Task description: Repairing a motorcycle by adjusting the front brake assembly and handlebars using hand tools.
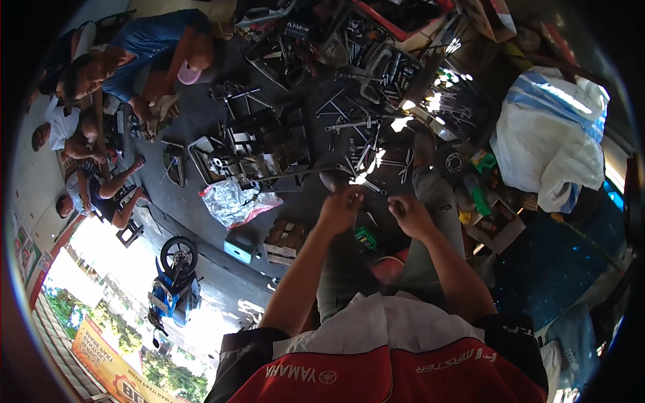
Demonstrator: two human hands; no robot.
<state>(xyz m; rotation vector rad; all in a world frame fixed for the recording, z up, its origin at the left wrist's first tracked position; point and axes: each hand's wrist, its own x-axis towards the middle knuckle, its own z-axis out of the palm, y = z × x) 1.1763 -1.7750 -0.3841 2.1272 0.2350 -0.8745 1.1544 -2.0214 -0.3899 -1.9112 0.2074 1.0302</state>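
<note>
My left hand (341, 207) is raised above my lap, its fingers curled together. Whatever it may hold is too small and dark to make out. Facing it across a small gap, my right hand (411, 216) also has bent, closed fingers, and its contents are hidden. Just beyond and between the hands, a combination wrench (371, 185) lies with its ring end toward me. Farther out, several shiny wrenches (359, 160) are scattered on the dark floor, with a T-handle wrench (351, 125) among them. A green object (365, 237) is below, between my legs.
Trays of metal parts (259, 151) and a plastic bag (236, 203) are at left, near a wooden crate (285, 240). Tools pile up at the far side. A white sack (554, 138) and a cardboard box (498, 227) stand right. Other people (144, 57) sit left; a blue motorcycle (176, 289) is beyond.
</note>
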